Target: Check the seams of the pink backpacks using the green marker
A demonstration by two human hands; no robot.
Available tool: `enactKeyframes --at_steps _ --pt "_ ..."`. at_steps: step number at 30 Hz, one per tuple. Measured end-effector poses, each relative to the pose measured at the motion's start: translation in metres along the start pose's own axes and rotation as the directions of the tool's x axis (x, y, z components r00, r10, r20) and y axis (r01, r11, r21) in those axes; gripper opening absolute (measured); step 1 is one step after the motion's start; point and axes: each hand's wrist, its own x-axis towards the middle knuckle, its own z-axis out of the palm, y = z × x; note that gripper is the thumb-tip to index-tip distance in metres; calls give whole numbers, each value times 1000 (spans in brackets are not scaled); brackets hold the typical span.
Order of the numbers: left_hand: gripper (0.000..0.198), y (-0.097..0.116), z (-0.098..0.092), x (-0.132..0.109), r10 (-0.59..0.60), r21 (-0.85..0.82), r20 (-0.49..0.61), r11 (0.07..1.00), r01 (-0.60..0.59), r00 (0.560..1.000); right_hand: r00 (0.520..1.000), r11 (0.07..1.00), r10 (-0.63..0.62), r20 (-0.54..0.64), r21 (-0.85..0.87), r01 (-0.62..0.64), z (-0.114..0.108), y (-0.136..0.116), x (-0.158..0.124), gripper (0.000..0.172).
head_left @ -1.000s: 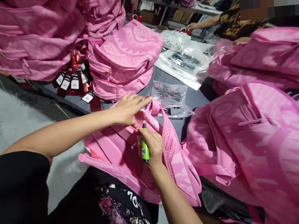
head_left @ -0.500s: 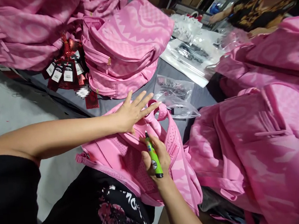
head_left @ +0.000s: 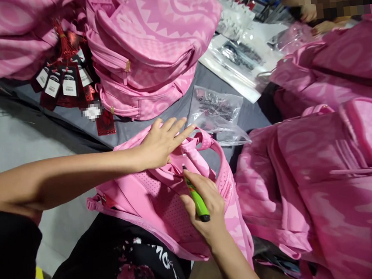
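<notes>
A pink backpack (head_left: 167,216) lies back side up in front of me, its perforated padding and straps showing. Spread flat across its upper part, my left hand (head_left: 165,143) presses on the fabric with fingers apart, near the top loop handle (head_left: 205,138). My right hand (head_left: 208,198) is closed around a green marker pen (head_left: 197,202) with a black end. The marker's tip points up toward the fabric just below the left hand; whether it touches cannot be made out.
Behind stands another pink backpack (head_left: 154,50), with red and black hang tags (head_left: 68,83) left of it. A clear plastic bag (head_left: 216,110) lies on the grey cloth. More pink backpacks (head_left: 334,178) crowd the right. At the upper right is another person's hand (head_left: 308,12).
My right hand has turned the marker and shifted slightly right. My left hand stays spread on the backpack. The view has shifted a little, and the other person's arm has moved.
</notes>
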Motion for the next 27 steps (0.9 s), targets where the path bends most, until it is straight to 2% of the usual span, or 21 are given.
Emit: enactKeyframes --at_steps 2,5,7,10,13,16,24,27 --pt "96 -1 1 3 -12 -1 7 1000 12 1000 997 998 70 43 4 -70 -4 -3 3 34" --pt "87 -2 0 7 4 6 33 1000 -4 999 984 985 174 41 -25 -174 -7 -4 8 26" --pt "84 -3 -1 8 20 6 52 1000 -21 998 975 978 208 81 5 -209 -11 -4 13 20" --pt "84 -4 -2 9 25 -1 54 1000 -25 998 966 973 206 158 67 -219 -18 -4 22 17" --pt "83 -7 -2 9 45 9 54 999 -45 998 955 966 198 221 124 -229 -22 -3 29 22" --pt "82 -10 -1 11 78 22 67 997 -80 995 951 954 194 241 181 -240 -18 -1 35 24" --pt "86 -20 -2 15 129 13 131 991 -132 983 929 962 155 336 165 -220 -21 2 46 28" --pt "89 -23 -4 16 141 7 170 989 -145 975 933 968 135 334 159 -196 -19 1 52 24"
